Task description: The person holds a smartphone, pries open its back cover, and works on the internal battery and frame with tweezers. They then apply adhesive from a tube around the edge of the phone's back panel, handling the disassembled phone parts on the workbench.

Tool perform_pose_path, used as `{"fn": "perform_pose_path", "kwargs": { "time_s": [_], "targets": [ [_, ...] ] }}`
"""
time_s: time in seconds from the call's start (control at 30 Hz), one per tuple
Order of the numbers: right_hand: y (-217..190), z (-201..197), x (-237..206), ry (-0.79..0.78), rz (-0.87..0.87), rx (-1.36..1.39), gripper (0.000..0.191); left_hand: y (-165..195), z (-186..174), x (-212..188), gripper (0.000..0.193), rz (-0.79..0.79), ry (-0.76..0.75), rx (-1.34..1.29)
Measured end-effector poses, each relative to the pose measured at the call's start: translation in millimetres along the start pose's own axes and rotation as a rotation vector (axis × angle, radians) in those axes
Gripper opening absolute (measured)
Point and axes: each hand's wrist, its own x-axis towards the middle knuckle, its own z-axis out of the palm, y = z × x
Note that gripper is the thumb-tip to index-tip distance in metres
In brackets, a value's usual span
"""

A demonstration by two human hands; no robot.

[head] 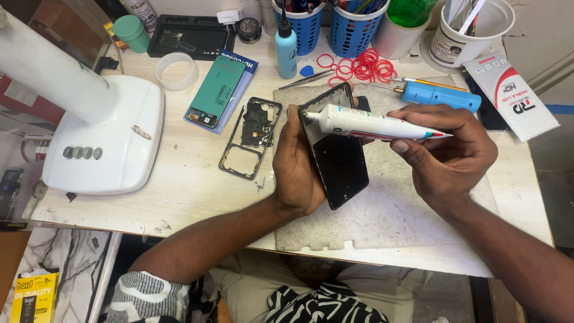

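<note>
My left hand [297, 164] grips the left edge of a black phone body [339, 158] and holds it tilted over a grey work mat [394, 209]. My right hand [445, 146] holds a white glue tube [373, 124] by its crimped end. The tube's nozzle points left and rests at the phone's upper left edge. A black phone mid-frame [250, 139] lies on the table just left of my left hand.
A white lamp base [107, 137] stands at the left. A green-backed phone screen [215, 91], a tape roll [177, 70], red rubber bands [359, 66], a blue-handled screwdriver [439, 94], a blue bottle [286, 51], tool cups and a white packet [517, 96] lie along the back.
</note>
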Motion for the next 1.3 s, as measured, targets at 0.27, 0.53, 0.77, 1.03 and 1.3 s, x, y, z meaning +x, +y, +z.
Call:
{"fn": "perform_pose_path", "kwargs": {
  "time_s": [0.27,0.53,0.77,1.03,1.3],
  "targets": [
    [0.6,-0.8,-0.8,0.002,0.013,0.018,0.027,-0.6,-0.2,-0.3,0.063,0.004,-0.007,-0.006],
    [-4.6,0.7,4.2,0.002,0.006,0.006,0.028,2.0,1.2,-0.5,0.078,-0.079,-0.135,-0.073],
    [-3.7,-0.6,4.1,-0.005,0.001,0.031,0.027,0.7,0.8,-0.6,0.084,-0.091,-0.105,-0.076],
    [-0.3,-3.6,0.0,-0.001,0.004,-0.004,0.027,1.5,0.9,-1.0,0.085,-0.101,-0.117,-0.058],
    [1.7,-4.2,1.5,-0.001,-0.009,0.012,0.027,3.1,3.1,-1.2,0.084,-0.085,-0.113,-0.034]
  ]
}}
